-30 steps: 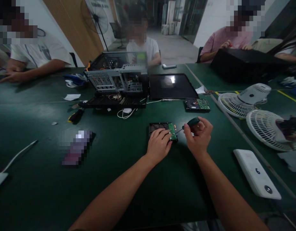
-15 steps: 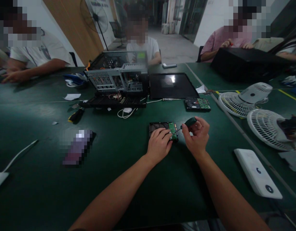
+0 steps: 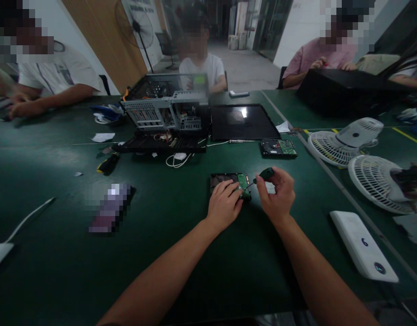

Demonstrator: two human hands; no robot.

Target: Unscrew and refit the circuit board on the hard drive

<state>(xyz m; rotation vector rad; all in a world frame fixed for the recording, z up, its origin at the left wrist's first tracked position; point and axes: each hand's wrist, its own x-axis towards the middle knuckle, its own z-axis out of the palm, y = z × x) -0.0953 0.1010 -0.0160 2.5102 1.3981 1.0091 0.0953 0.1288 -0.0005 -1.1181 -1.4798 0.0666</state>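
Note:
A hard drive [image 3: 225, 179] lies board-side up on the green table [image 3: 154, 253], its green circuit board at the right end. My left hand [image 3: 224, 203] rests on the drive's near edge, fingers curled and pressing it down. My right hand [image 3: 277, 194] is closed round a dark green screwdriver [image 3: 264, 174], whose tip points left onto the circuit board.
A second hard drive [image 3: 278, 147] lies farther back right. An open computer case [image 3: 164, 108] and its black side panel [image 3: 243, 121] stand behind. Two white fans [image 3: 340, 141] and a white device [image 3: 363, 244] lie at right. A yellow-black screwdriver [image 3: 107, 164] lies at left. Several people sit around.
My right hand with the screwdriver has shifted slightly left and closer to the drive, the handle tilting lower. My left hand has stayed on the drive.

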